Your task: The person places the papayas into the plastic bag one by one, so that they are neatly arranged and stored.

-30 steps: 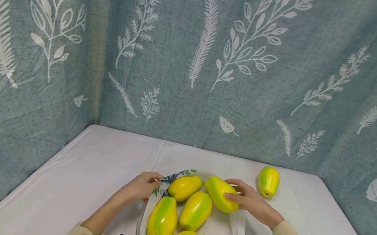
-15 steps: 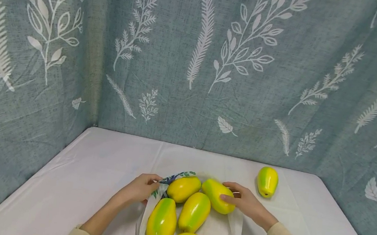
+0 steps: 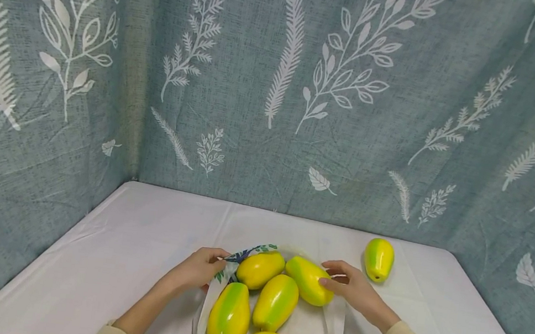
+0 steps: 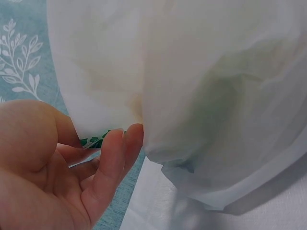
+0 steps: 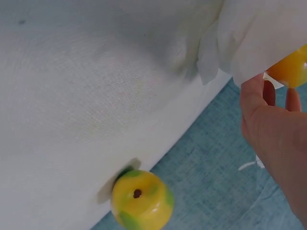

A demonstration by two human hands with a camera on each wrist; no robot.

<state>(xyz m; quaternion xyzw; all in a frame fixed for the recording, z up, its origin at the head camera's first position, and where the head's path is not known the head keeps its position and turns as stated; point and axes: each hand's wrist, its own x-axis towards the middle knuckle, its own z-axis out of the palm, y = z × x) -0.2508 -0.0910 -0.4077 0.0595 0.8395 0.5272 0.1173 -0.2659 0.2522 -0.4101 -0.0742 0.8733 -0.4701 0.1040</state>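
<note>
A white plastic bag (image 3: 336, 331) with a blue and green leaf print at its rim stands wide at the mouth at the front of the table. Several shiny yellow-green papayas (image 3: 276, 302) lie in it. My left hand (image 3: 200, 267) pinches the bag's rim at the left; the left wrist view shows thumb and fingers on the printed edge (image 4: 96, 140). At the bag's right side, my right hand (image 3: 355, 289) has its fingers loosely spread, thumb tip at the end of the upper right papaya (image 3: 306, 277). The bag's wall partly hides that papaya in the right wrist view.
One more papaya (image 3: 378, 260) lies outside the bag, at the back right of the white-covered table (image 3: 156, 214). Blue-grey curtains (image 3: 240, 147) with white leaf patterns hang behind the table and along its sides.
The right hand first moved left and down with the papaya into the bag, then drew back slightly right while the papaya stayed put. The left hand has kept its hold on the rim.
</note>
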